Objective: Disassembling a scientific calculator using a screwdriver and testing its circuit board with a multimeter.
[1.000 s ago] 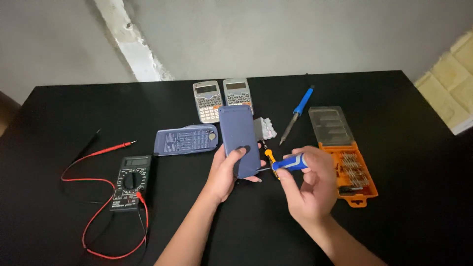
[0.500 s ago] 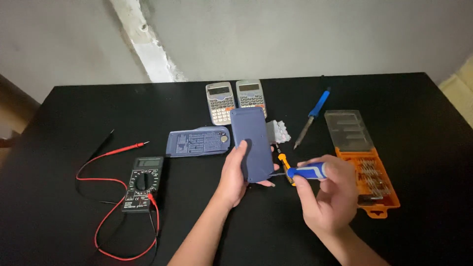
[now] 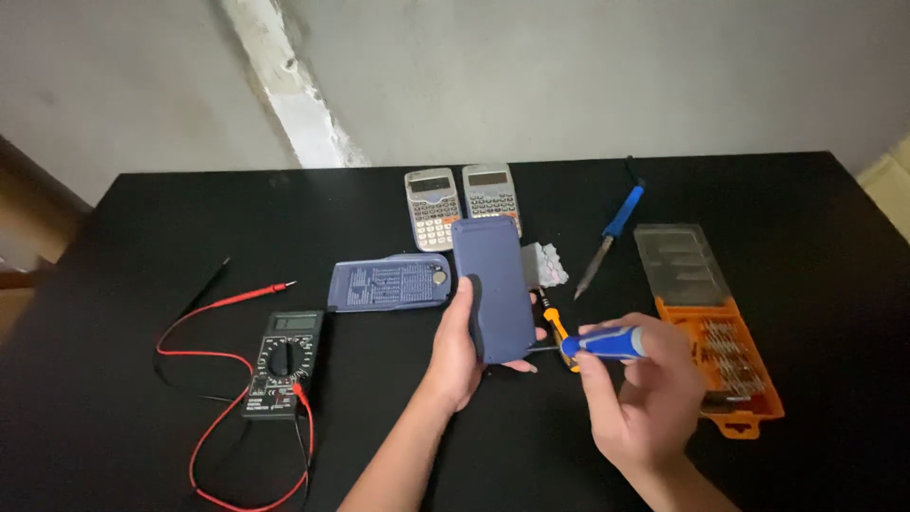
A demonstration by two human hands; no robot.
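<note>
The left hand (image 3: pixel 455 356) grips a blue case (image 3: pixel 493 284), held above the black table (image 3: pixel 142 209) — thumb on its left edge. The right hand (image 3: pixel 645 398) is closed round a blue screwdriver (image 3: pixel 607 342), its tip at the case's lower right edge. Just behind lie two calculators (image 3: pixel 460 201) — a multimeter (image 3: pixel 282 362) sits well left, an orange bit box (image 3: pixel 725 356) right.

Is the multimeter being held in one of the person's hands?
No, the multimeter lies on the black table, apart from both hands.
</note>
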